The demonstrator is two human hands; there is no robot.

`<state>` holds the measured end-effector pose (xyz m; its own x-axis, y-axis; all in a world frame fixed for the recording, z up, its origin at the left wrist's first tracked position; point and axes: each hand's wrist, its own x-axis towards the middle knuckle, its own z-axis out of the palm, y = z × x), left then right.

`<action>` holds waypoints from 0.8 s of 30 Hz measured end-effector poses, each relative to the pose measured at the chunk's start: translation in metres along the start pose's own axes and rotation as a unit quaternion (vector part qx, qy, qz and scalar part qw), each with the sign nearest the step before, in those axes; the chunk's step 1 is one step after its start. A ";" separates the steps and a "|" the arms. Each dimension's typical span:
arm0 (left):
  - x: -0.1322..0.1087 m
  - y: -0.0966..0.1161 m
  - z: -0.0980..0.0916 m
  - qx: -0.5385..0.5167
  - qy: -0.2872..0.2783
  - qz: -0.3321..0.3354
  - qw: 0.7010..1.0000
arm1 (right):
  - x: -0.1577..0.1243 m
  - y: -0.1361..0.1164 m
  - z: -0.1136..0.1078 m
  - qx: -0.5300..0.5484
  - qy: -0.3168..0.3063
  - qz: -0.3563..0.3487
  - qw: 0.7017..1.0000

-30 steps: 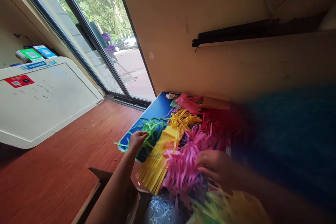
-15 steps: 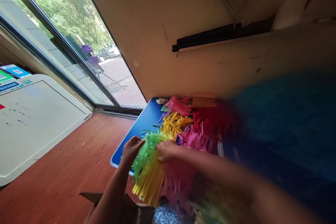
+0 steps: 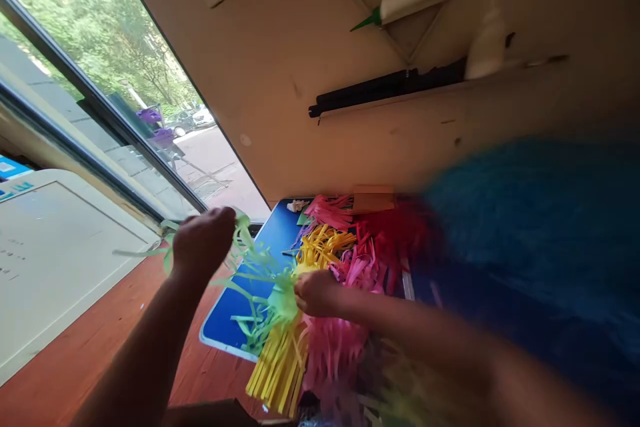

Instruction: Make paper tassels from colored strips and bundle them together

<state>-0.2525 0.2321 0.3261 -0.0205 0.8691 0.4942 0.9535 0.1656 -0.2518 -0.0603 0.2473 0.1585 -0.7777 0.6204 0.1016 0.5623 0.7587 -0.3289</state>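
Observation:
My left hand (image 3: 204, 240) is raised above the left side of the blue table (image 3: 224, 320), its fingers closed on light green fringed paper strips (image 3: 257, 253) that stretch and trail from it. My right hand (image 3: 318, 292) pinches the green bunch (image 3: 284, 299) near its gathered middle, over the table. Beneath the green lies a yellow fringe (image 3: 277, 370) hanging over the table's front edge. Pink fringe (image 3: 334, 340) hangs just below my right wrist. Golden yellow strips (image 3: 325, 245) and magenta strips (image 3: 367, 267) lie behind my right hand.
Red fringe (image 3: 400, 233) and coral pink strips (image 3: 330, 210) lie at the back by an orange piece (image 3: 373, 199). A large blurred blue mass (image 3: 540, 227) fills the right. A whiteboard (image 3: 65, 267) stands left, near a glass door (image 3: 165, 100). A brown box flap (image 3: 215, 412) is below.
My left hand has moved up and left, drawing green strips out from the bunch. My right hand stays at the bunch. The view has shifted slightly.

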 end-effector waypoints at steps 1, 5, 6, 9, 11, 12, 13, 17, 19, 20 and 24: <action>-0.002 0.015 -0.004 0.016 -0.017 0.062 0.998 | -0.008 0.002 -0.014 0.006 0.046 0.012 0.999; -0.011 0.080 -0.017 0.102 -0.019 0.233 0.967 | -0.032 0.008 -0.058 0.076 0.304 -0.002 0.950; -0.013 0.095 -0.019 0.097 -0.022 0.246 0.964 | -0.033 0.010 -0.064 0.097 0.362 -0.007 0.927; -0.015 0.132 -0.022 0.062 -0.037 0.272 0.960 | -0.035 0.023 -0.070 0.131 0.430 0.038 0.892; -0.017 0.148 -0.020 0.030 -0.022 0.264 0.964 | -0.038 0.040 -0.070 0.130 0.423 0.078 0.893; -0.017 0.155 -0.018 0.009 -0.012 0.258 0.966 | -0.042 0.050 -0.070 0.120 0.414 0.094 0.897; -0.018 0.160 -0.016 -0.016 -0.004 0.255 0.967 | -0.048 0.062 -0.071 0.107 0.406 0.109 0.901; -0.024 0.186 -0.002 -0.124 0.002 0.259 0.958 | -0.089 0.113 -0.080 0.063 0.386 0.160 0.906; -0.030 0.206 0.008 -0.181 -0.025 0.255 0.949 | -0.121 0.138 -0.085 0.041 0.376 0.176 0.909; -0.034 0.219 0.014 -0.206 -0.048 0.255 0.943 | -0.139 0.150 -0.088 0.028 0.371 0.186 0.910; -0.055 0.275 0.039 -0.255 -0.127 0.269 0.920 | -0.220 0.187 -0.094 -0.028 0.344 0.252 0.904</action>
<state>-0.0007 0.2481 0.1977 0.4882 0.8527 0.1856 0.8616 -0.5048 0.0528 0.2425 0.2709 0.1633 -0.0705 0.8528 0.5175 0.8252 0.3414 -0.4501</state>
